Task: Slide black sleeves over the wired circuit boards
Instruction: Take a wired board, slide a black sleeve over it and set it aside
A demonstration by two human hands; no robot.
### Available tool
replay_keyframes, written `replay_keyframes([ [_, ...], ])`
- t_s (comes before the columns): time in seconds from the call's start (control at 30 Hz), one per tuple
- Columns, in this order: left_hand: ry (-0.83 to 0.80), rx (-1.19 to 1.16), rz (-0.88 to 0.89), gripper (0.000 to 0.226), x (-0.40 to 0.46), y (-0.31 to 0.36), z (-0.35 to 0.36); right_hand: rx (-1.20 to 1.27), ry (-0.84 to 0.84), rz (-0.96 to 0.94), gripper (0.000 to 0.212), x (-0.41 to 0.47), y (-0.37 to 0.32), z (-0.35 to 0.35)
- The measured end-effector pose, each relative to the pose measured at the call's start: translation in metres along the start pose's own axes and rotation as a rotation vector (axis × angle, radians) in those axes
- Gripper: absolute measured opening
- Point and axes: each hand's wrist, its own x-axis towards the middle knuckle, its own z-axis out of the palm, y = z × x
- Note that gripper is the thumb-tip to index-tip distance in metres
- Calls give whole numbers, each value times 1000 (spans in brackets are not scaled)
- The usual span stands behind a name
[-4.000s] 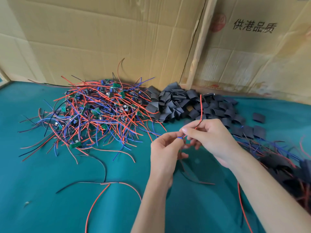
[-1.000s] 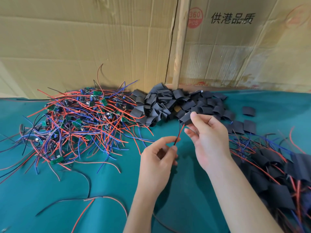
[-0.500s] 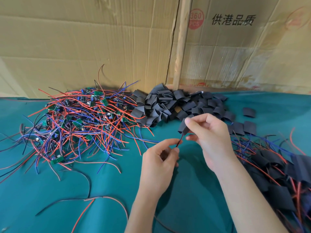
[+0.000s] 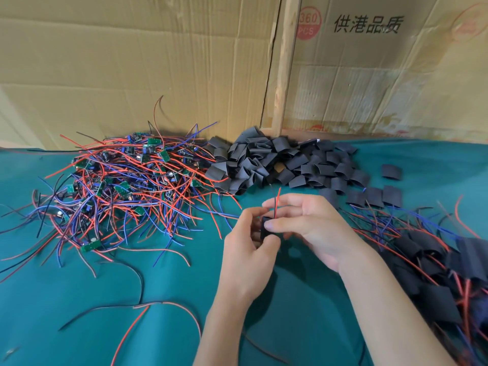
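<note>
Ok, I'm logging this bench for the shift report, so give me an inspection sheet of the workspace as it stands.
Surface: teal cloth-covered table.
Job's things: tangled heap of green circuit boards with red and blue wires; pile of short black sleeves; sleeved units heaped at right.
Clutter: stray black sleeves lying apart from the pile.
Hands: left hand and right hand together grip one black sleeve; red and black wire ends stick up.
Cables: loose red-and-black lead on the cloth.
Surroundings: creased brown cardboard sheets, wooden post.
</note>
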Motion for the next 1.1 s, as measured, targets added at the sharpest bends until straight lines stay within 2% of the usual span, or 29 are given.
replay_keyframes([
  [0.1, 8, 64, 50, 30, -1, 1, 1, 31, -37, 9, 37, -1, -1, -4],
  [0.23, 34, 206, 142, 12, 1, 0, 0, 50, 9, -21, 10, 1, 1, -1],
  [0.3, 51, 267, 160, 10, 2, -1, 0, 2, 51, -39, 2, 2, 0, 2],
  [0.4, 58, 289, 170, 8, 3, -2, 0, -37, 69, -60, 6, 1, -1, 6],
  [0.6, 63, 71, 96, 9, 3, 0, -1, 55, 114, -112, 11, 2, -6, 4],
  [0.83, 77, 149, 82, 22, 3, -2, -1, 120, 153, -206, 15, 0, -11, -2],
  [0.97, 69, 214, 138, 15, 1, -1, 1, 126, 173, -253, 15, 1, -12, 3],
  [1.1, 104, 156, 131, 11, 1, -3, 4, 20, 216, -278, 13, 5, -10, 13],
])
